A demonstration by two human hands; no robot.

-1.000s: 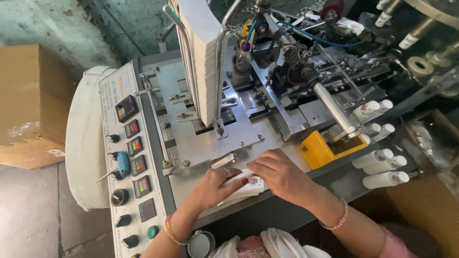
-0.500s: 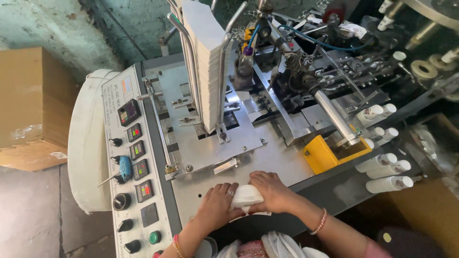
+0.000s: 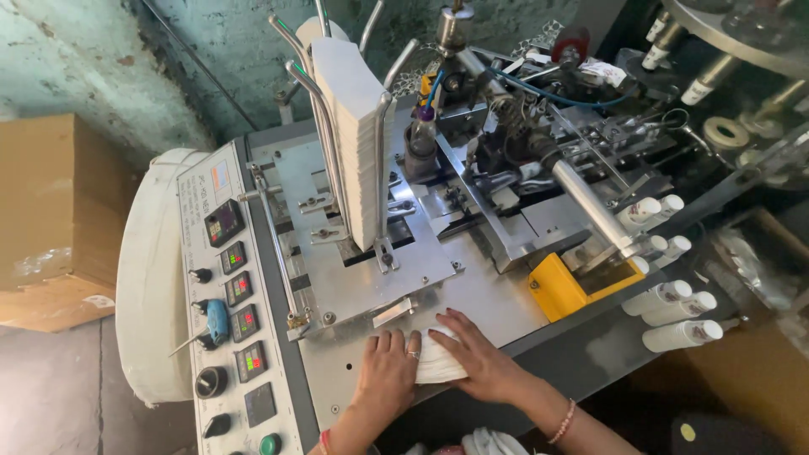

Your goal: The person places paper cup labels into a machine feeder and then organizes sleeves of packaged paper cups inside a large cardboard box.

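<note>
A small stack of white paper blanks (image 3: 438,364) lies on the grey metal machine table (image 3: 497,295) near its front edge. My left hand (image 3: 386,371) presses flat on the stack's left end, fingers together. My right hand (image 3: 474,358) covers its right end and grips it, a bead bracelet on the wrist. A tall stack of white blanks (image 3: 358,135) stands upright between curved metal guide rods behind my hands.
A control panel (image 3: 232,295) with small displays, knobs and a green button runs along the left. A yellow block (image 3: 565,286), a metal roller and several white paper tubes (image 3: 674,312) sit at right. A cardboard box (image 3: 50,219) stands on the floor at left.
Both hands have drawn together over the white blanks and now press them flat on the table. The camera view has shifted closer and slightly upward.
</note>
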